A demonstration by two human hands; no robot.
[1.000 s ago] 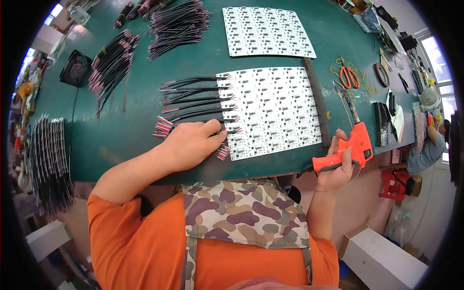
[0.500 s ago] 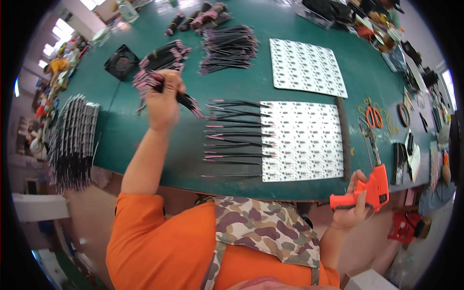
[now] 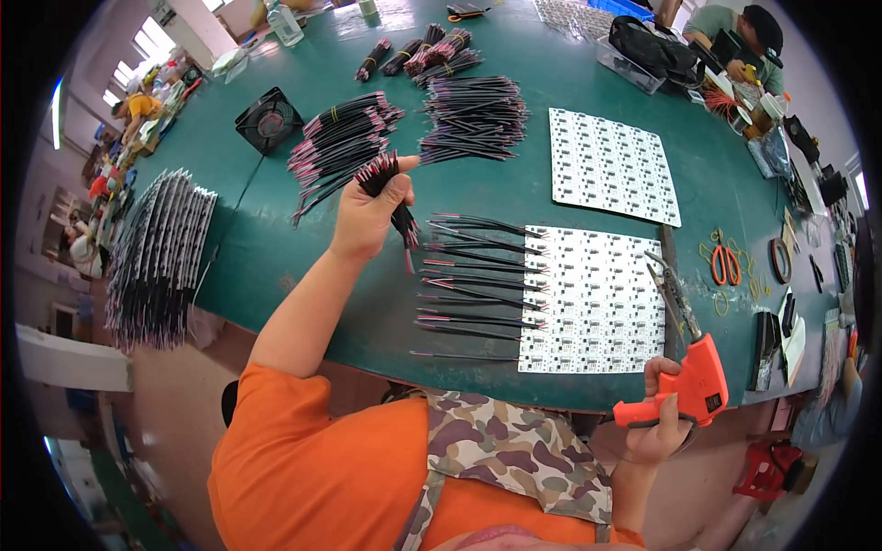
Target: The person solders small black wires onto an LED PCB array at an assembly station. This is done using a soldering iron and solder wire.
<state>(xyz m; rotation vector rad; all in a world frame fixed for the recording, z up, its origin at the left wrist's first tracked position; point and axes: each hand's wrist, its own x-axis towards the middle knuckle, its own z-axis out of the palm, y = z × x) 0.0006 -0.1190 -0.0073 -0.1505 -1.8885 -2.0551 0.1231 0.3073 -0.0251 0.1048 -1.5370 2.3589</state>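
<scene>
My left hand (image 3: 367, 216) is closed round a bundle of short black wires (image 3: 378, 174) with pinkish-red bare ends, held above the table just in front of a wire pile. My right hand (image 3: 657, 427) grips a red soldering gun (image 3: 696, 381) by its handle. Its metal tip reaches over the right edge of a white circuit board panel (image 3: 593, 303). Along the panel's left edge, several black wires (image 3: 478, 275) are attached in a column and stick out to the left, their loose ends on the table.
Behind lie wire piles (image 3: 473, 119), a banded wire bundle (image 3: 335, 133) and a second white panel (image 3: 611, 165). A small black fan (image 3: 268, 121) and stacked wired boards (image 3: 161, 257) are at left. Orange-handled scissors (image 3: 726, 264) and a tape roll (image 3: 780, 261) lie at right. A co-worker (image 3: 744, 41) sits far right.
My left hand has drawn away from the wire pile with its bundle, which now stands more upright. The soldering gun has moved left, its tip now over the panel's edge. The view has shifted.
</scene>
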